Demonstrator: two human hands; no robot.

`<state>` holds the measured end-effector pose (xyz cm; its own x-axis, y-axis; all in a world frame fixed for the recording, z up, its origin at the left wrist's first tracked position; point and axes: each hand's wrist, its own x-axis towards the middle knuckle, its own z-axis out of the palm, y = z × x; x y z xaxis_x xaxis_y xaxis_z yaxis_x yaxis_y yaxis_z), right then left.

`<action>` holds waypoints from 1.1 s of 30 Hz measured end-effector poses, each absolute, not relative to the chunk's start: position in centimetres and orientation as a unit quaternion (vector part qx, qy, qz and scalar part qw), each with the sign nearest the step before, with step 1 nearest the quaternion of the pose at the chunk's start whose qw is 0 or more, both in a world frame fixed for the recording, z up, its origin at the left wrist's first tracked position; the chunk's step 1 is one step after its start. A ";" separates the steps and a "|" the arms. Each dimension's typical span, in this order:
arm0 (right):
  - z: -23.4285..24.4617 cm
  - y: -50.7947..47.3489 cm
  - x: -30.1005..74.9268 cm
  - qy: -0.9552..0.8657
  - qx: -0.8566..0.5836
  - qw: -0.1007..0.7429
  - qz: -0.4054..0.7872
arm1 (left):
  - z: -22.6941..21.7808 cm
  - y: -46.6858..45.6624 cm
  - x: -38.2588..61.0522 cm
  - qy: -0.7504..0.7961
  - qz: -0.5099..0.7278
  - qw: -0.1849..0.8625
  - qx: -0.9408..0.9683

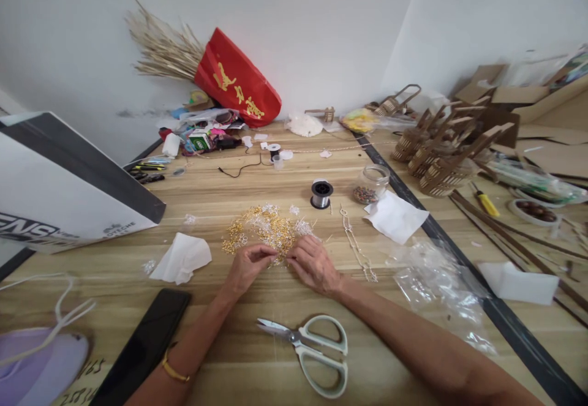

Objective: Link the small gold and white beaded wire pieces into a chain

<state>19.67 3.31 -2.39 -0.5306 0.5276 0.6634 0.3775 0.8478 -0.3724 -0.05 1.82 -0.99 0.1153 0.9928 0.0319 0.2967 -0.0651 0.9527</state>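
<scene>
A loose pile of gold and clear beads point(264, 225) lies on the wooden table. At its near edge my left hand point(250, 265) is closed in a pinch, thumb against forefinger. My right hand point(315, 264) is closed too, its fingertips close to those of the left. Whatever sits between the fingers is too small to make out. Right of my right hand lies a beaded chain point(354, 244). White-handled scissors point(316, 348) rest with their blades slightly apart, nearer to me than both hands. Behind the pile stands a spool of clear thread point(321, 194).
A glass jar of beads point(372, 184) stands beside a white paper point(397, 217). Clear plastic bags point(441, 283) spread over the right side. A black phone point(142, 345) lies by my left forearm, below a white box point(68, 191). Small woven baskets point(445, 155) stand at back right.
</scene>
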 end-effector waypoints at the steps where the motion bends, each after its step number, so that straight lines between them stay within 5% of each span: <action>1: -2.4 3.3 19.7 -0.869 -0.257 0.412 0.091 | -0.9 1.8 0.0 0.535 0.404 0.447 0.592; 33: -2.6 3.3 19.6 -0.873 -0.242 0.416 0.083 | -0.7 1.7 0.6 0.516 0.403 0.542 0.527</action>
<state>19.60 3.31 -2.57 -0.5368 0.4918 0.6856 0.3533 0.8689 -0.3467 0.65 1.67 -0.68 0.1429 0.9805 -0.1348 0.1064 0.1202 0.9870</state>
